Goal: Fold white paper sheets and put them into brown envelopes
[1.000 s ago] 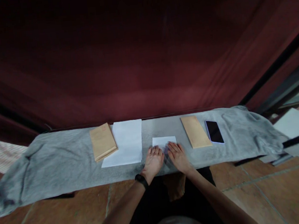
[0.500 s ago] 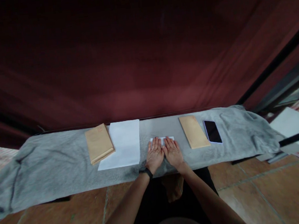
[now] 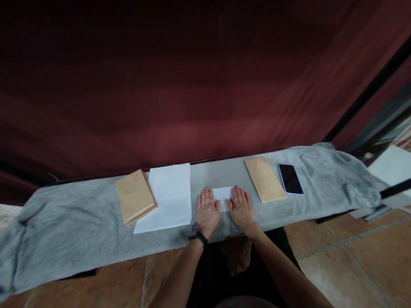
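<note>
A small folded white paper lies on the grey cloth that covers a long low table. My left hand lies flat and open on the paper's left end, a black band on its wrist. My right hand lies flat and open on the paper's right end. The middle of the paper shows between the two hands.
Left of my hands lie a large white sheet and a stack of brown envelopes. To the right are one brown envelope and a dark phone. A dark red curtain hangs behind. White boards lie on the tiled floor at right.
My hands slid forward over the folded paper, came together, then moved apart to its two ends, pressing it flat.
</note>
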Demonstrator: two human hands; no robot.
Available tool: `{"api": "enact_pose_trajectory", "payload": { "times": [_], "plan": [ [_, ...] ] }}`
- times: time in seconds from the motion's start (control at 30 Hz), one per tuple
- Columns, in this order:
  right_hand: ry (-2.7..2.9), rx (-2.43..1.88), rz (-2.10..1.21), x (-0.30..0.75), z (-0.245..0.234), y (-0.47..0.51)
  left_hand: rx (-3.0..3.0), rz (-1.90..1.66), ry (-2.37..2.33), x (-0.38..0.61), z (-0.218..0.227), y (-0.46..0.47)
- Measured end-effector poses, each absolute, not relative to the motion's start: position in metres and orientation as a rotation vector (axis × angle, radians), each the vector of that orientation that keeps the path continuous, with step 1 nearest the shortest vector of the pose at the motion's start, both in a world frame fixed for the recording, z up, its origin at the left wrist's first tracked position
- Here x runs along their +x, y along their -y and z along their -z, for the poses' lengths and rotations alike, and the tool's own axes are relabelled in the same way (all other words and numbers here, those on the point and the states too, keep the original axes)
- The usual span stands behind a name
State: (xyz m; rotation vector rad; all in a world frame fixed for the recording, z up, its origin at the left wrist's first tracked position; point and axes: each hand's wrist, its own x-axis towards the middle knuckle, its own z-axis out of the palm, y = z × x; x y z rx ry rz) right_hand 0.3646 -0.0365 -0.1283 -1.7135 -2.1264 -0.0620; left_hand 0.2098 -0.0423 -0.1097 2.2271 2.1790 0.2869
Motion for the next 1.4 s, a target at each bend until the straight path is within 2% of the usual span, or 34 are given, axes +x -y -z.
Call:
{"api": "enact_pose_trajectory", "payload": {
  "times": [0.53, 0.77, 0.9, 1.07, 1.4],
  "plan": [
    [2.060, -1.714, 0.132, 0.385, 0.133, 0.052, 2.165, -0.443, -2.289, 0.201, 0.115, 0.056],
    [2.031, -1.709, 0.139, 0.393, 0.133, 0.060, 2.273, -0.455, -2.196, 0.190, 0.110, 0.070],
    [2.048, -1.701, 0.146, 0.398, 0.130, 0.065, 2.414, -0.344, -2.018, 0.181, 0.110, 0.081],
    [2.270, -1.495, 0.062, 0.395, 0.122, 0.069, 2.487, -0.145, -1.898, 0.176, 0.109, 0.081],
    [2.368, -1.434, -0.046, 0.381, 0.114, 0.062, 2.496, -0.127, -1.842, 0.183, 0.093, 0.075]
  ]
}}
